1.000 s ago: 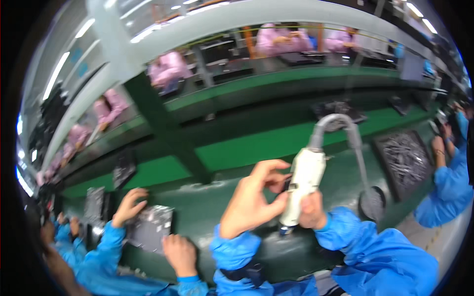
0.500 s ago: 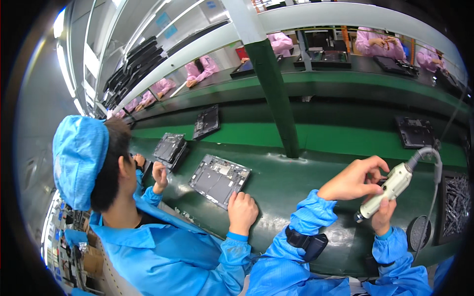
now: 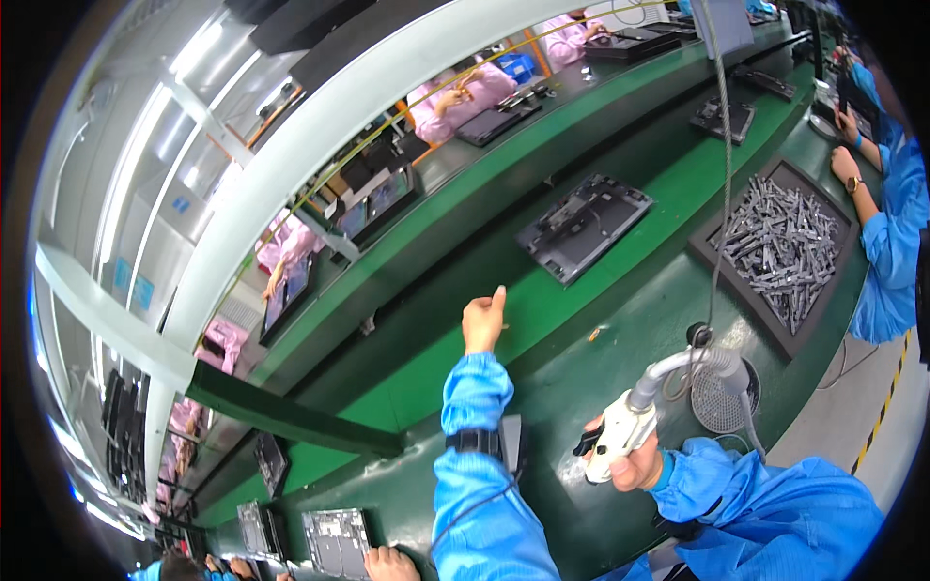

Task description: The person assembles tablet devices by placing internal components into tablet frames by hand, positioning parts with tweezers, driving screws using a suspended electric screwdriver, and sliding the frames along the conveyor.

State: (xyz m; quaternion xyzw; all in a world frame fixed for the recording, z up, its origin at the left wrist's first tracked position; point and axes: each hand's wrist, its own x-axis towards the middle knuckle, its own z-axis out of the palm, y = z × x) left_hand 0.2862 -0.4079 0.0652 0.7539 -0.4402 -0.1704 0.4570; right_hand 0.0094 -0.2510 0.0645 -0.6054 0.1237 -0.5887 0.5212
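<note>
My left hand point(image 3: 483, 321) reaches over the green belt with its thumb raised and apart. It holds nothing, and its other fingers are bent and partly hidden. Beyond it, clear of the hand, a dark laptop base point(image 3: 584, 230) lies on the belt with its inner side showing. In my right hand point(image 3: 635, 469) is a white electric screwdriver point(image 3: 620, 438), held low above the dark green bench. A thick grey cable point(image 3: 715, 360) runs from its upper end. Beside my left forearm sits a small grey block point(image 3: 511, 438), partly covered by the sleeve.
A dark tray point(image 3: 699, 254) of loose grey parts stands right, near a round dish point(image 3: 725, 399). A hanging cable point(image 3: 722, 145) crosses in front. A green post point(image 3: 291, 418) rises at left. A co-worker's hand point(image 3: 392, 565) touches an opened laptop base point(image 3: 336, 542). Another laptop base point(image 3: 725, 120) lies farther along.
My view has swung to the right. My left hand has left the screwdriver and stretched out over the belt. The right hand still grips the screwdriver, now tilted differently.
</note>
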